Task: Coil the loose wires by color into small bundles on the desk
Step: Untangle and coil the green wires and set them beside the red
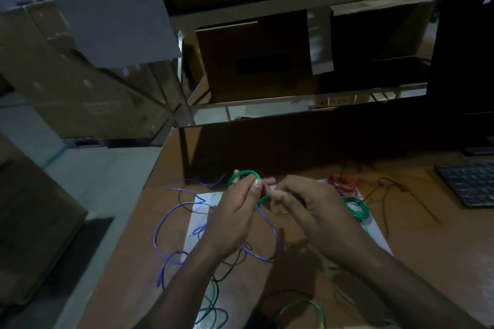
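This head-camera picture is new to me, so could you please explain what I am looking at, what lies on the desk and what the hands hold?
There is no machine here: a person wears a camera on the head, looking forward and down at their own bare hands. The left hand holds up a small green coil, and the right hand pinches the green wire's free end beside it. Below lies a brown desk with a white sheet. On it sprawl loose blue wires and a black one; a finished green bundle and a red bundle lie to the right. A keyboard sits at the far right, with shelves of cardboard boxes behind.
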`<state>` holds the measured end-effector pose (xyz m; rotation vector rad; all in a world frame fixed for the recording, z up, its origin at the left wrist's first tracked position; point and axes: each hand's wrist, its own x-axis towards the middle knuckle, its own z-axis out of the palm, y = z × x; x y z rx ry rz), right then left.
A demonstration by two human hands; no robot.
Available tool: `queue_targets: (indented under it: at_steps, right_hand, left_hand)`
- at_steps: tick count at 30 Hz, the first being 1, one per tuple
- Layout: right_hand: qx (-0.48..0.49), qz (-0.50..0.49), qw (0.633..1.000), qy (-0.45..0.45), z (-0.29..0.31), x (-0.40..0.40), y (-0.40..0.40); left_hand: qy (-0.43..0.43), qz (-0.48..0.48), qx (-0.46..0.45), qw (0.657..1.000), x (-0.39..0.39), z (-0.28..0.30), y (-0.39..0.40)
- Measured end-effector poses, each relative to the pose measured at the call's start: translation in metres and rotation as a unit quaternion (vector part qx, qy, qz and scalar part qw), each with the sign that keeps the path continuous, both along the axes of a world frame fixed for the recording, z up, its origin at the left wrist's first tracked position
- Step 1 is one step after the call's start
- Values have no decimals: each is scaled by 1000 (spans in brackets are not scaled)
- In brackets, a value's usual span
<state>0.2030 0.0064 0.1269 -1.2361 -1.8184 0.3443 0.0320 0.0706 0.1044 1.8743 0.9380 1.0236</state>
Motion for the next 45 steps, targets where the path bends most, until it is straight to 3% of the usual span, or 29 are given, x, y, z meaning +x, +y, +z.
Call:
queue_targets:
  at_steps: [3, 6, 9, 12, 14, 16, 18, 21, 22, 24, 26, 28, 31, 34, 38, 41, 45]
  right_hand:
    - [25, -53, 998, 31, -1, 10, 16]
    - [3, -60, 997, 53, -5, 16, 31]
    - [-60, 15, 990, 124, -15, 8, 33]
    - [-135, 74, 968, 198, -26, 1, 25]
    - [-166, 94, 962, 194, -26, -2, 17]
    - [-201, 97, 966, 131, -24, -1, 9]
    - [-212, 103, 971, 48, -25, 1, 2]
    - [-206, 132, 969, -7, -23, 2, -11]
    - [-201, 140, 969, -33, -20, 3, -14]
    - [-175, 152, 969, -80, -10, 1, -21]
    - [-137, 161, 975, -71, 1, -3, -25]
    - [-86, 132, 987, -44, 10, -3, -25]
    - [-30, 46, 998, 7, 17, 5, -12]
    - [-11, -10, 998, 53, 15, 18, 6]
    - [-13, -59, 995, 81, 3, 26, 23]
    - [-43, -80, 992, 84, -9, 24, 32]
    - [-96, -45, 992, 75, -25, 12, 26]
  left_hand:
    - [-45, -37, -95, 994, 1, 5, -17]
    - [-143, -122, -213, 959, -2, 11, -27]
    - [-303, -211, -321, 872, -6, 22, -26]
    - [-453, -314, -360, 753, -13, 31, -18]
    - [-505, -322, -358, 717, -18, 43, -11]
    - [-527, -291, -319, 732, -22, 57, -4]
    - [-537, -229, -261, 769, -26, 68, 2]
    - [-506, -100, -187, 836, -29, 68, 12]
    - [-459, -54, -143, 875, -28, 64, 15]
    - [-272, 44, -19, 961, -22, 50, 17]
    - [-76, 79, 90, 990, -15, 30, 15]
    - [15, 59, 107, 992, -9, 15, 10]
    - [84, 35, 90, 992, -2, 12, -2]
    - [77, -11, 13, 997, -1, 10, -11]
    - [-69, -123, -172, 975, -2, 17, -24]
    - [-244, -223, -283, 900, -4, 30, -32]
    - [-373, -251, -318, 835, -8, 43, -22]
